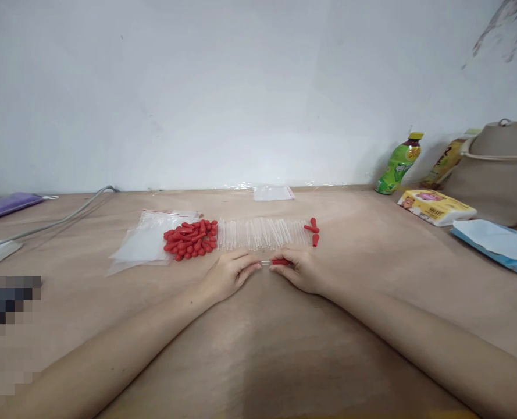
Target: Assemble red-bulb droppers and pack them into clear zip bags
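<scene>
Between thumb and fingers, my left hand (234,272) pinches a thin clear dropper tube (265,262). My right hand (302,269) grips a red rubber bulb (280,262) at the tube's right end; the two look joined or touching, and I cannot tell how far the tube sits inside. Just beyond my hands lies a row of clear dropper tubes (258,231), side by side. A heap of red rubber bulbs (191,238) is at the row's left end. A few loose red bulbs (314,226) lie at its right end.
Clear plastic bags (147,238) lie left of the heap. A grey cable (81,209) and a purple pouch (11,203) are far left. On the right stand a green bottle (400,164), a yellow tissue pack (437,207), a blue packet (496,247) and a beige bag (494,174).
</scene>
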Demonstrator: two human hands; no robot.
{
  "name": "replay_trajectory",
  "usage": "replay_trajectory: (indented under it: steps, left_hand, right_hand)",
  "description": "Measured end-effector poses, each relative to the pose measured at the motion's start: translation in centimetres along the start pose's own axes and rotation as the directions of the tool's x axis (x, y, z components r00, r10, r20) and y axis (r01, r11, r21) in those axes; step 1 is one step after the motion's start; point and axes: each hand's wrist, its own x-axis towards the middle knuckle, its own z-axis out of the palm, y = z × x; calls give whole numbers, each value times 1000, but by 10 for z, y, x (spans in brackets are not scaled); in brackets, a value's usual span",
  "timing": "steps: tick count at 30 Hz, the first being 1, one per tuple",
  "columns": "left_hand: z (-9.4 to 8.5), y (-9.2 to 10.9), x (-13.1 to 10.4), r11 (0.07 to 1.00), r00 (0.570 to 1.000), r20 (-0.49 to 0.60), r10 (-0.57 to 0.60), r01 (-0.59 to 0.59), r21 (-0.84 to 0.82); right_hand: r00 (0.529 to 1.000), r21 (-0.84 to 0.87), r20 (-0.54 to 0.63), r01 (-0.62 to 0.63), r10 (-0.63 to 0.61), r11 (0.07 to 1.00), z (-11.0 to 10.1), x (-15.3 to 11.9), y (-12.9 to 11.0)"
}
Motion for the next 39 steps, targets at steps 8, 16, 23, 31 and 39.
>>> replay_trajectory:
  steps: [8, 16, 23, 31, 39]
  left_hand:
    - [0, 0, 2, 1000, 999, -28, -21, 21, -21]
    - [-3, 1, 0, 989, 997, 65, -44, 52, -139]
    - [-4, 1, -1, 982, 987, 131, -96, 115, -149]
    - [-4, 1, -1, 980, 981, 160, -109, 134, -150]
    - [-5, 0, 0, 975, 976, 191, -105, 139, -176]
  right_hand:
    - [995, 137, -47, -84, 91, 987, -5, 3, 4]
    - [880, 618, -113, -301, 462, 726, -2, 13, 4]
    - [663, 594, -264, -461, 701, 660, -64, 33, 56]
    - [560, 29, -377, -790, 738, 613, -80, 21, 125]
    - [575, -59, -380, -797, 725, 601, -70, 14, 128]
